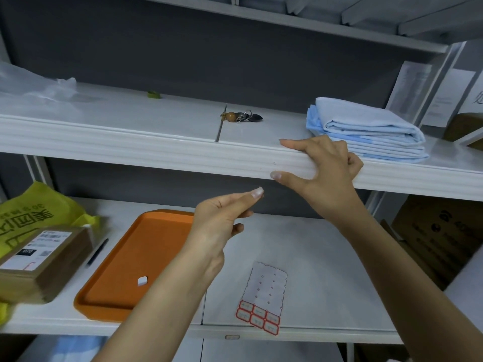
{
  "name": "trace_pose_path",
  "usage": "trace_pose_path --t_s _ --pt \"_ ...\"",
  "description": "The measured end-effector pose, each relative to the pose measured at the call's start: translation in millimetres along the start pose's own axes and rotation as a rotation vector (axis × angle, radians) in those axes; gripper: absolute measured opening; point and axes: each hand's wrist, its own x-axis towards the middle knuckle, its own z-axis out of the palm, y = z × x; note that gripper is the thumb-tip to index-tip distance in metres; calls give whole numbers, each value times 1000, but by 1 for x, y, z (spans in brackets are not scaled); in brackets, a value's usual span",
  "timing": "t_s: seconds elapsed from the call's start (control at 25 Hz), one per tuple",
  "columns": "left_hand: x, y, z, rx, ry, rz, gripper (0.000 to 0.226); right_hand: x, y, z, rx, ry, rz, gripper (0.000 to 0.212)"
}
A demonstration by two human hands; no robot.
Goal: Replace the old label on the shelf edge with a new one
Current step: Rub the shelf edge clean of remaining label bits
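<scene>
One label (pixel 259 190) pinched in left hand (pixel 219 220), just below shelf edge (pixel 156 155); right hand (pixel 326 173) spread on edge.

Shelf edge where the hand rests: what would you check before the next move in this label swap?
1. Shelf edge free of an old label: ok, none shows beside the right hand.
2. Right hand marks the spot: ok, forefinger on top, thumb on the front face.
3. New label in the left hand: cannot tell; thumb and forefinger pinch, something pale at the tips, label or nail.
4. Label sheet supply: ok, it lies on the lower shelf with six red-bordered labels.
5. Scrap out of the way: ok, a white scrap lies in the orange tray.
</scene>
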Motion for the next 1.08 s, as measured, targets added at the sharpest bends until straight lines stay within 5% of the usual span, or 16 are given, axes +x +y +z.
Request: trace_pose_path --t_s 0.32,0.68,0.92,1.08 --pt "5 6 14 -60 -175 -141 41 0 -3 -7 -73 -97 -12 74" --pt "7 2 9 -1 -122 -68 21 0 -3 -8 -128 -135 -24 90" --pt "3 0 5 -22 -116 -66 27 4 -9 5 -22 79 63 48" --pt "2 -1 4 -47 -121 -95 29 5 -8 4 9 44 62 37"
